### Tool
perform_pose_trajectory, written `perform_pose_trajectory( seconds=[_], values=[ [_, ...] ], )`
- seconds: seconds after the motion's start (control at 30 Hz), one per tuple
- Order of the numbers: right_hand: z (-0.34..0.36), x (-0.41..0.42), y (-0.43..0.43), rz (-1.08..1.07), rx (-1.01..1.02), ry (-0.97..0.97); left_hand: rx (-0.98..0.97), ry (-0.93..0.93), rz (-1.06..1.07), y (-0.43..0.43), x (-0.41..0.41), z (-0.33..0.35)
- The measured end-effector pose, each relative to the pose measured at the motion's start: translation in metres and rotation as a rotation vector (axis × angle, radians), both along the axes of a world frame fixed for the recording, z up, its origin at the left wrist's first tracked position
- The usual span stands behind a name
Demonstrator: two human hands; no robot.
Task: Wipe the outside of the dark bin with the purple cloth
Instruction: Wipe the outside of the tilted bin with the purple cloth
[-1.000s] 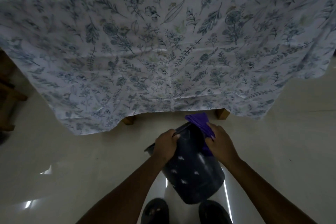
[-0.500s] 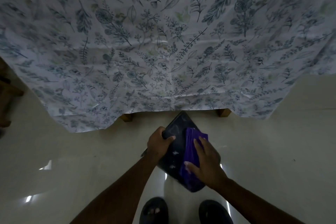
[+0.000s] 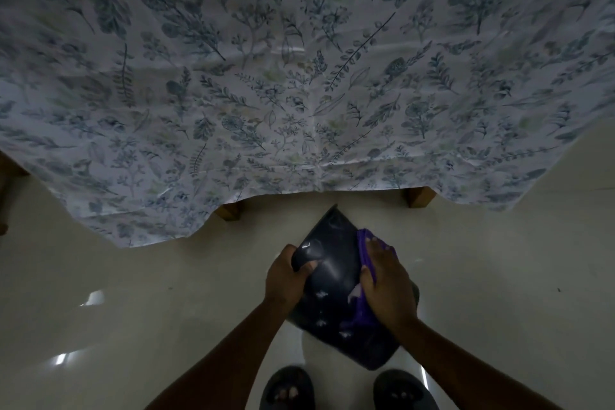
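Observation:
The dark bin (image 3: pixel 336 280) with small white marks is held tilted above the floor in front of me, one corner pointing away towards the table. My left hand (image 3: pixel 287 276) grips the bin's left edge, thumb on its outer face. My right hand (image 3: pixel 386 286) presses the purple cloth (image 3: pixel 367 263) flat against the bin's right outer side; the cloth shows above and below the hand, and most of it is hidden under the palm.
A table draped in a white leaf-patterned cloth (image 3: pixel 299 93) fills the upper view, with wooden legs (image 3: pixel 417 198) showing at its hem. Glossy pale floor (image 3: pixel 133 293) lies all around. My two dark slippers (image 3: pixel 288 389) stand directly below the bin.
The bin has been turned from rim-up to a corner pointing away. My right hand has slid the cloth along the bin's right side. The view has moved closer to the table.

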State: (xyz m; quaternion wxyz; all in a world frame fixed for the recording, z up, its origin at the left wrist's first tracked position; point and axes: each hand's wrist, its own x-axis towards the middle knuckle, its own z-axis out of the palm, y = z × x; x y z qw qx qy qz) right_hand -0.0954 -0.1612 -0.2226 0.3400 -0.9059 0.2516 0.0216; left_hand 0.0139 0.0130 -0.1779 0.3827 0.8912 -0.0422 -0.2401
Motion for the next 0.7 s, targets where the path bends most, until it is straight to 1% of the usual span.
perform_pose_trajectory(
  seconds=[0.07,0.1,0.17,0.23,0.3,0.37,0.4,0.43,0.47,0.53,0.57,0.63,0.67,0.7],
  values=[
    [0.001,-0.018,0.023,0.177,-0.152,-0.014,-0.002,0.023,-0.013,0.006,0.0,-0.004],
    [0.002,-0.019,0.03,0.228,-0.181,-0.022,-0.003,0.026,-0.025,0.008,0.0,-0.005],
    [0.003,-0.001,0.029,0.273,-0.174,-0.02,-0.013,0.032,-0.04,0.011,0.001,-0.006],
    [0.003,0.026,0.02,0.215,-0.115,-0.006,-0.033,0.051,-0.054,0.011,0.002,-0.004],
    [0.002,0.04,0.007,0.059,0.006,0.0,-0.029,0.047,-0.048,0.008,0.003,-0.002],
    [0.001,0.029,-0.003,-0.082,0.083,0.0,-0.023,0.039,-0.016,0.006,0.002,-0.001],
    [-0.001,0.014,-0.003,-0.109,0.083,0.018,-0.016,0.046,-0.003,0.005,0.002,-0.001],
    [-0.004,-0.004,-0.001,-0.091,0.046,0.042,-0.005,0.051,0.004,0.002,0.001,0.0],
    [-0.006,-0.022,0.006,-0.022,-0.038,0.053,0.016,0.049,0.002,0.0,0.002,0.0],
    [-0.007,-0.045,0.028,0.191,-0.212,0.025,0.062,0.024,-0.026,-0.006,0.005,0.0],
    [-0.006,-0.044,0.035,0.297,-0.267,-0.004,0.075,0.01,-0.043,-0.009,0.006,0.002],
    [-0.002,-0.02,0.037,0.433,-0.308,-0.031,0.061,0.011,-0.072,-0.011,0.007,0.004],
    [0.0,-0.001,0.033,0.432,-0.285,-0.046,0.048,0.017,-0.084,-0.011,0.007,0.005],
    [0.0,0.018,0.026,0.373,-0.219,-0.04,0.041,0.02,-0.096,-0.009,0.008,0.005]
  ],
)
